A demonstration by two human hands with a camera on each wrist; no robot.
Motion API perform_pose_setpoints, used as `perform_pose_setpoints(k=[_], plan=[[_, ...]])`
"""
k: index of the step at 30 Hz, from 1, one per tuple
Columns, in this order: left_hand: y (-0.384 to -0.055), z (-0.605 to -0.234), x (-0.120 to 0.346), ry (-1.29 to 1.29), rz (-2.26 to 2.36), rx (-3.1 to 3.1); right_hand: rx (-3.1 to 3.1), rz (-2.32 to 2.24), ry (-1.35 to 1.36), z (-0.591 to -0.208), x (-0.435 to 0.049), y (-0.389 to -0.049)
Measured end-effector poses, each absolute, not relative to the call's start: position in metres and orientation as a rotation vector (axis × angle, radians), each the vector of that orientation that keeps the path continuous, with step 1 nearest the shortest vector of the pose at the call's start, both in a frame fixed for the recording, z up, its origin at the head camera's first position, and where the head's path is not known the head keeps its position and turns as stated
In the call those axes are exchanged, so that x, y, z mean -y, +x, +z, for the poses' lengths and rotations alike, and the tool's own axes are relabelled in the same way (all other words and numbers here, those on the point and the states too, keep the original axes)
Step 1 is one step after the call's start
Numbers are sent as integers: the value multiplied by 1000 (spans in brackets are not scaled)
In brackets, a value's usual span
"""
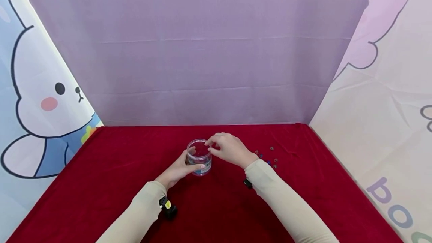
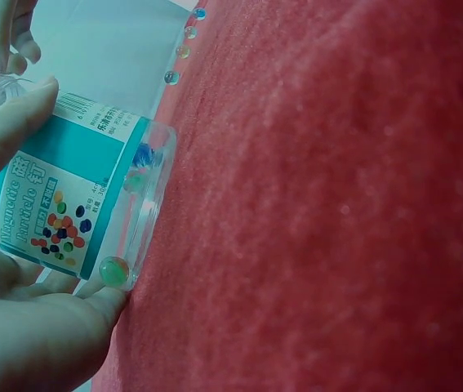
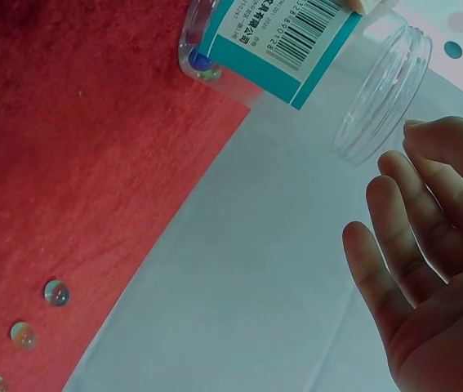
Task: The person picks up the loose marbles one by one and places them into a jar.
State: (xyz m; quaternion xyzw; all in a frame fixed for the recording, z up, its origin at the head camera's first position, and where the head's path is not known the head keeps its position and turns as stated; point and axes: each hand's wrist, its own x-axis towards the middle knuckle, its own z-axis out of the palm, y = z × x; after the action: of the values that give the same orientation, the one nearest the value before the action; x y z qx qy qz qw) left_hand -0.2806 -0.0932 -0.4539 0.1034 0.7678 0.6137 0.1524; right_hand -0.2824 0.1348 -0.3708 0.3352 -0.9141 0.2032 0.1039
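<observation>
My left hand [image 1: 180, 170] grips a clear plastic jar [image 1: 199, 156], with the thumb across its front and the fingers around the far side. The jar has no lid on and bears a teal and white label [image 2: 68, 196]. A few glass marbles lie at its bottom, among them a green marble [image 2: 114, 271] and a blue marble [image 3: 199, 60]. My right hand [image 1: 229, 149] is at the jar's open mouth, palm toward it, fingers loosely bent. In the right wrist view its fingertips [image 3: 390, 163] are just outside the rim, with nothing visible between thumb and fingers.
Several loose marbles [image 1: 275, 160] are scattered on the red cloth [image 1: 314, 183] to the right, partly behind my right wrist. A purple curtain [image 1: 209, 55] hangs behind the table, with printed cartoon sheets [image 1: 37, 96] at both sides.
</observation>
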Motion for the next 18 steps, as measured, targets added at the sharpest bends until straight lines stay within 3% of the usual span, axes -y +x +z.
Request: perform_pose_setpoints(k=[18], plan=[[-282,-456,94,306,1782,-2181,2737,535,917,-371,-152,-277]])
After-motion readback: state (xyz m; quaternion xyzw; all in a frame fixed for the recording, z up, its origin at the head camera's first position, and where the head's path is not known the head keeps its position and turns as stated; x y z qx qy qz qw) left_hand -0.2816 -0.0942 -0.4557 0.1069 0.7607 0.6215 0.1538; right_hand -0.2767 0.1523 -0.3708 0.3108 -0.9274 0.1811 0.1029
